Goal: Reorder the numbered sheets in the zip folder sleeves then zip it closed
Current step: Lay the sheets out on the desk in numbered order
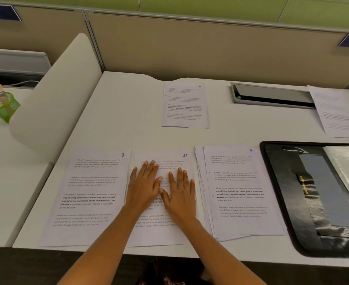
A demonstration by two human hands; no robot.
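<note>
Both hands flat, fingers straight, pressing sheet 10 (161, 233) at the desk's (128, 112) near edge — left hand (143, 185) and right hand (180, 192) side by side, thumbs nearly touching. Sheet 8 (89, 194) lies just left of it; a stack topped by sheet 5 (239, 192) just right. Sheet 4 (185, 105) sits farther back, apart. Black zip folder (313, 198) lies open at far right, clear sleeves showing. Another sheet (338, 112) back right — number unreadable.
</note>
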